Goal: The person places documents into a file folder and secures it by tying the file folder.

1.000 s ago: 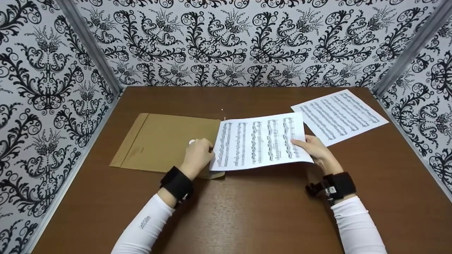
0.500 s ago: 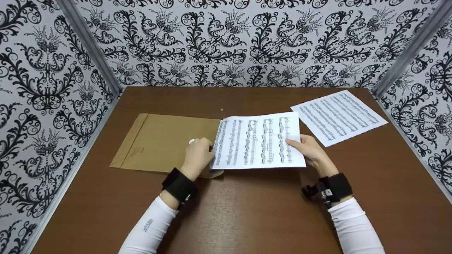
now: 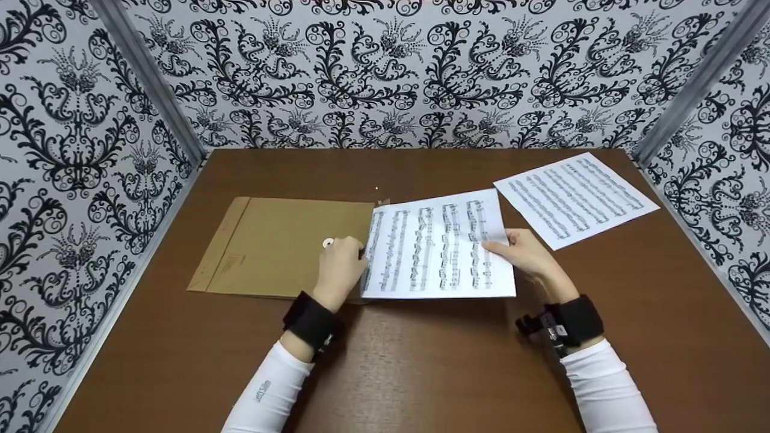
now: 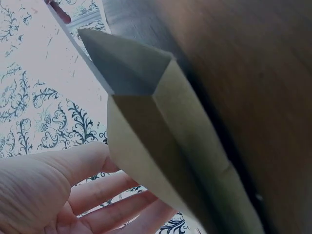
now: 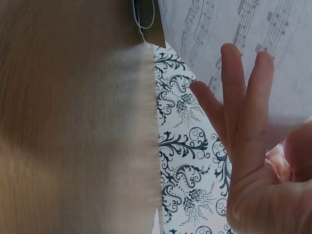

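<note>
A brown paper envelope lies on the table at left, a small white disc on it beside my left hand. That hand pinches the envelope's edge at its mouth, which gapes in the left wrist view with folded side walls. My right hand holds a sheet of music by its right edge, thumb on top and fingers beneath. Its left end is in the envelope's mouth and hidden there. In the right wrist view, several straight fingers show against the sheet's underside.
Another sheet of music lies at an angle at the back right of the brown table. Patterned walls enclose the back and both sides. A thin white string loop hangs near the envelope in the right wrist view.
My right hand and the held sheet have shifted left, so the sheet's left end reaches further into the envelope. My left hand stays at the mouth. The other sheet has not moved.
</note>
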Tool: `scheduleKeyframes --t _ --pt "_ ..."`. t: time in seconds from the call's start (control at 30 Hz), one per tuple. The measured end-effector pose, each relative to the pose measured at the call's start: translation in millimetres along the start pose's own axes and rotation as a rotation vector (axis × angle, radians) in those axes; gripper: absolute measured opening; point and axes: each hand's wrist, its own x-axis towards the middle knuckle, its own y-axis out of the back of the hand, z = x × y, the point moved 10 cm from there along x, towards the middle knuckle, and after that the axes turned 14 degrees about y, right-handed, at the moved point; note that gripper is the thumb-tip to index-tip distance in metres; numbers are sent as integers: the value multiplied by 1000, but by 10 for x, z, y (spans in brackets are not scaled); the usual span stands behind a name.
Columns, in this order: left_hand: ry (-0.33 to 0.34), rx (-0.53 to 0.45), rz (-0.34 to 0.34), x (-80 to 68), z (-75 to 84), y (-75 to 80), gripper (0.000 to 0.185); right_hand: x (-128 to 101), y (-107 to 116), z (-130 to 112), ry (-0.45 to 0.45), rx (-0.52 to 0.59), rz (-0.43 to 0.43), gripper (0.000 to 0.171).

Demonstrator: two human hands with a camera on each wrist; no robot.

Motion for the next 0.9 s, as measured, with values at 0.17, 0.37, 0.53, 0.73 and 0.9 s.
scheduleKeyframes --t 0.17,0.37,0.53,0.73,0.9 --pt "7 4 8 -33 9 1 23 8 -41 19 -11 11 19 44" --pt "20 -2 2 -42 -2 0 20 45 -105 35 -2 28 29 43" --pt "29 -20 -2 -32 -15 2 33 77 -139 36 -6 3 25 43" --pt "32 -40 -18 -24 -10 -3 44 114 -159 36 -11 -24 37 42" --pt "35 -37 -21 -19 5 -2 46 169 -215 58 -12 40 43 42"
